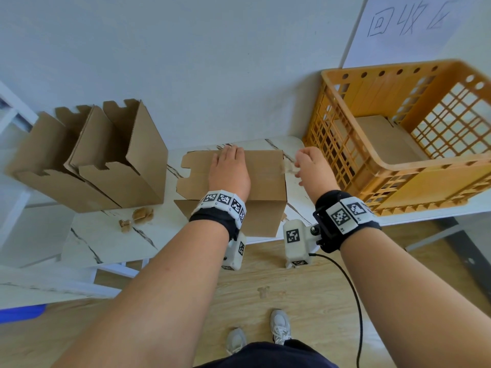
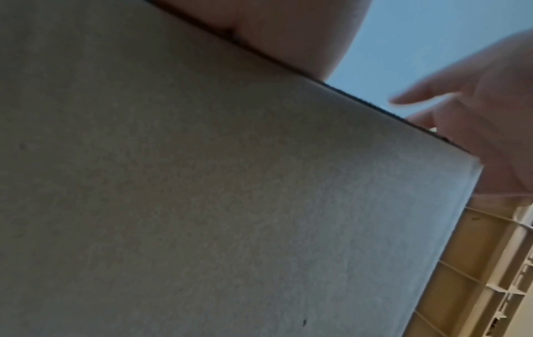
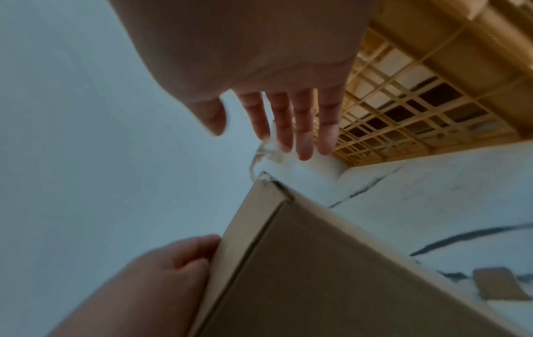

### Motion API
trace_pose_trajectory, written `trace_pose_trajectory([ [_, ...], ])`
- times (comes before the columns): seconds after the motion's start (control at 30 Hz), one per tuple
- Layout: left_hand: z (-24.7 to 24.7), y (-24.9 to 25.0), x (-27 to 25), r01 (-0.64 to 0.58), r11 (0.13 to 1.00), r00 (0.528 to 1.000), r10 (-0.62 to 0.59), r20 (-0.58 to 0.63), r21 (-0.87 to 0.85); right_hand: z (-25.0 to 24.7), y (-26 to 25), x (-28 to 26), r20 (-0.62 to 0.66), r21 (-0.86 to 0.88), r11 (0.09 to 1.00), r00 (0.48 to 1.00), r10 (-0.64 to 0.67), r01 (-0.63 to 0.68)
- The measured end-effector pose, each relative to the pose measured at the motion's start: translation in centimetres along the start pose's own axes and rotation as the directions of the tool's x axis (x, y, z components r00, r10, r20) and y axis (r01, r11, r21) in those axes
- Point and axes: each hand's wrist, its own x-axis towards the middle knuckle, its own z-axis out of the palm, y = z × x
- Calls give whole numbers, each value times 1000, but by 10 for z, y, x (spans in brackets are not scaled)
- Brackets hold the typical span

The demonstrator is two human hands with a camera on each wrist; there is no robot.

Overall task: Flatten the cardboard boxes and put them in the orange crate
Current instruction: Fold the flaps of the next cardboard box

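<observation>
A brown cardboard box point(image 1: 265, 179) stands on the marble-patterned table point(image 1: 106, 235), still in box shape. My left hand point(image 1: 229, 168) lies flat on its top, fingers reaching the far edge; in the left wrist view cardboard point(image 2: 202, 182) fills the picture. My right hand point(image 1: 305, 166) hovers just off the box's right side, fingers straight and thumb apart point(image 3: 288, 123), holding nothing. A scrap of clear tape point(image 3: 261, 155) sticks out at the box's top corner near those fingertips. The orange crate point(image 1: 398, 168) stands to the right with a flattened cardboard piece point(image 1: 382, 139) inside.
Two more open cardboard boxes point(image 1: 53, 160) point(image 1: 125, 166) stand together at the table's left. Small cardboard scraps point(image 1: 140, 216) lie in front of them, and another lies on the wooden floor point(image 1: 263, 292). A white wall runs behind the table.
</observation>
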Motion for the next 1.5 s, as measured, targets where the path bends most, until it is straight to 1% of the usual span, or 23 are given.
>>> trace_pose_trajectory([
  [0.07,-1,1,0,7,1000,1000,-7,0,-5,4,-4,-4,47,-115,992,997,-53,58],
  [0.13,-1,1,0,15,1000,1000,-15,10,-9,11,-6,-7,96,-257,961,992,-82,105],
  [0.2,-1,1,0,15,1000,1000,-15,15,-10,16,-5,-7,75,-321,942,994,-83,103],
  [0.27,0,1,0,14,1000,1000,-14,6,-9,17,-4,-6,14,-301,952,998,-56,58],
  [0.33,0,0,0,12,1000,1000,-12,-1,-7,16,-1,-5,-22,-244,969,998,-54,47],
  [0.4,0,0,-1,8,1000,1000,-8,-2,-10,12,3,-2,-33,-144,988,998,-54,49],
  [0.47,-1,1,0,3,1000,1000,-3,-9,-14,10,6,1,-35,-68,997,999,-24,21],
  [0.63,0,-2,1,3,999,999,-5,-36,-47,6,8,4,40,143,986,996,77,-82],
  [0.77,-8,-10,5,11,986,998,-21,-58,-164,0,-4,4,83,304,947,993,80,-102],
  [0.9,-19,-19,11,29,928,989,-80,-123,-371,-6,-25,9,135,453,886,990,43,-100],
  [0.97,-26,-22,14,67,904,991,-110,-78,-421,-4,-34,13,164,477,874,986,11,-89],
  [1.07,-30,-25,18,105,891,993,-117,1,-441,4,-45,13,203,440,895,979,-27,-67],
  [1.17,-27,-25,17,119,901,992,-127,9,-416,14,-48,11,232,438,897,972,-44,-63],
  [1.23,-26,-28,15,135,899,990,-143,12,-416,19,-48,11,277,497,861,960,-40,-108],
  [1.33,-23,-36,14,161,861,985,-169,27,-483,23,-47,13,360,625,746,933,-13,-231],
  [1.4,-21,-41,13,166,845,984,-172,35,-509,25,-46,14,393,671,682,919,5,-290],
  [1.5,-23,-44,12,172,830,984,-167,58,-531,28,-46,13,396,686,652,918,35,-321],
])
